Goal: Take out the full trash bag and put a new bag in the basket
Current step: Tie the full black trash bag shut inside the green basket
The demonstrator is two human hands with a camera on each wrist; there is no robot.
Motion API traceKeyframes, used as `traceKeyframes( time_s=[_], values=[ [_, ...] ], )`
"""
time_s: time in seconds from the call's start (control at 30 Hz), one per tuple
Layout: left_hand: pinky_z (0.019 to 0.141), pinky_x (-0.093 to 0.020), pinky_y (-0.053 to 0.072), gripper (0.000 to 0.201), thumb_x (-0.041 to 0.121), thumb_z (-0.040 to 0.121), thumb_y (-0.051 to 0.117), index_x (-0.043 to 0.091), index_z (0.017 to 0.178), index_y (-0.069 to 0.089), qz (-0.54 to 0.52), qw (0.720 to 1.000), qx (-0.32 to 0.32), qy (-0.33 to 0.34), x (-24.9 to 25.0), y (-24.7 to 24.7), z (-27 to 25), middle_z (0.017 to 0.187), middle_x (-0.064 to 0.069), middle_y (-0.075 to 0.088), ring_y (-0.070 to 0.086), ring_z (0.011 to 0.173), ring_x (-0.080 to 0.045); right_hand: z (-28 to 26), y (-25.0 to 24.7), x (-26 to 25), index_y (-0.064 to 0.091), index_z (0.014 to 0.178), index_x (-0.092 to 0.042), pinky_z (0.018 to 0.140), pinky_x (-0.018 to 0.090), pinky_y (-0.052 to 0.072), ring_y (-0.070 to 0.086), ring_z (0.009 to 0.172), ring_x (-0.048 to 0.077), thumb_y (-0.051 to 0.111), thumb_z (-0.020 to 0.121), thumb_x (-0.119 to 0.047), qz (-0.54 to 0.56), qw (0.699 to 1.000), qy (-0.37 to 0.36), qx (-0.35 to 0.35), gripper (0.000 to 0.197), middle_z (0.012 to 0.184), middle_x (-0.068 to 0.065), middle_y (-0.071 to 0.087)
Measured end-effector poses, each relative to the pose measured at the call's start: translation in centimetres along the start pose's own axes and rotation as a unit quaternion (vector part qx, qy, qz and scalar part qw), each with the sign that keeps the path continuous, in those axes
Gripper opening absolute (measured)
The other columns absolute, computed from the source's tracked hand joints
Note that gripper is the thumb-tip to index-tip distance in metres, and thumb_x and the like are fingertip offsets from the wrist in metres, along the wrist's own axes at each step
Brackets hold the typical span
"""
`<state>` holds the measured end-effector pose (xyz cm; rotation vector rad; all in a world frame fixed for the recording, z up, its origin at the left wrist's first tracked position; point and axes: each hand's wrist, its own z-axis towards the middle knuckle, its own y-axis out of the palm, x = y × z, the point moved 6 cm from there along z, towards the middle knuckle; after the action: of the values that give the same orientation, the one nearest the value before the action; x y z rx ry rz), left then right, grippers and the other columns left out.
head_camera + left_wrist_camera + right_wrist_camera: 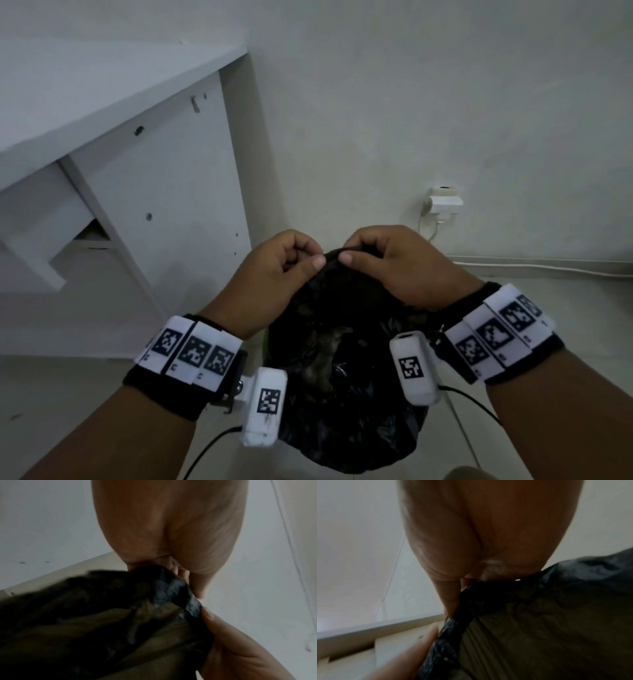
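A black trash bag (pixel 346 383) fills the lower middle of the head view, bulging and crinkled. Its far rim (pixel 334 255) is rolled into a thick edge. My left hand (pixel 284 267) pinches that rim from the left, thumb on the near side. My right hand (pixel 387 263) pinches it right beside, thumb tip almost touching the left thumb. In the left wrist view the bag (pixel 102 622) spreads below my left hand (pixel 171 566), and the right thumb (pixel 211 616) presses on the rolled edge. The right wrist view shows the bag (pixel 539 622) under my right hand (pixel 467 582). The basket itself is hidden; only a green sliver (pixel 264 342) shows.
A white desk (pixel 102 113) with a side panel (pixel 178 192) stands to the left, close to the bag. A wall socket with a plugged adapter (pixel 443 202) and a white cable (pixel 548 267) run along the wall at the right. Pale floor tiles (pixel 68 394) surround the bag.
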<state>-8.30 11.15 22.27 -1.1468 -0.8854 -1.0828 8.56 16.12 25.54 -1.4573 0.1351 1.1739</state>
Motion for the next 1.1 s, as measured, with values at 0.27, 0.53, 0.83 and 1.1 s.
traceKeyframes(
  time_s=[0.27, 0.53, 0.83, 1.1],
  values=[
    [0.075, -0.028, 0.053, 0.021, 0.006, 0.093, 0.066, 0.022, 0.085, 0.079, 0.000, 0.999, 0.013, -0.052, -2.8, -1.6, -1.3, 0.084, 0.002, 0.077, 0.070, 0.077, -0.009, 1.1, -1.2, 0.3, 0.073, 0.104, -0.026, 0.097, 0.042, 0.049, 0.060, 0.106, 0.014, 0.067, 0.083, -0.041, -0.132, 0.970, -0.058, 0.194, 0.027, 0.108, -0.004, 0.063],
    [0.071, -0.021, 0.056, 0.014, 0.011, 0.088, 0.072, 0.023, 0.086, 0.079, 0.139, 0.984, 0.096, 0.054, 2.0, -3.3, -0.4, 0.080, 0.007, 0.077, 0.072, 0.075, -0.006, 2.2, 2.0, -2.5, 0.072, 0.098, -0.022, 0.077, 0.023, 0.049, 0.063, 0.081, 0.003, 0.063, 0.093, -0.038, -0.090, 0.992, -0.082, -0.038, 0.019, 0.088, -0.008, 0.072],
    [0.078, -0.038, 0.042, 0.044, 0.038, 0.086, 0.066, -0.006, 0.085, 0.061, -0.034, 0.986, -0.077, -0.146, -5.3, -1.3, -3.4, 0.081, -0.012, 0.060, 0.055, 0.078, -0.020, 4.1, -0.5, 0.3, 0.074, 0.089, -0.020, 0.087, 0.041, 0.051, 0.065, 0.089, 0.017, 0.061, 0.093, -0.031, -0.085, 0.981, -0.013, 0.173, 0.017, 0.091, -0.002, 0.072],
    [0.057, -0.030, 0.052, 0.034, 0.020, 0.099, 0.059, 0.009, 0.068, 0.067, -0.070, 0.981, 0.113, -0.141, -3.1, -2.2, -1.7, 0.065, -0.003, 0.068, 0.064, 0.058, -0.016, -1.5, 5.5, -2.7, 0.063, 0.088, -0.019, 0.079, 0.040, 0.040, 0.054, 0.091, 0.025, 0.066, 0.081, -0.049, -0.192, 0.940, -0.104, 0.264, 0.031, 0.092, 0.001, 0.060]
  ],
)
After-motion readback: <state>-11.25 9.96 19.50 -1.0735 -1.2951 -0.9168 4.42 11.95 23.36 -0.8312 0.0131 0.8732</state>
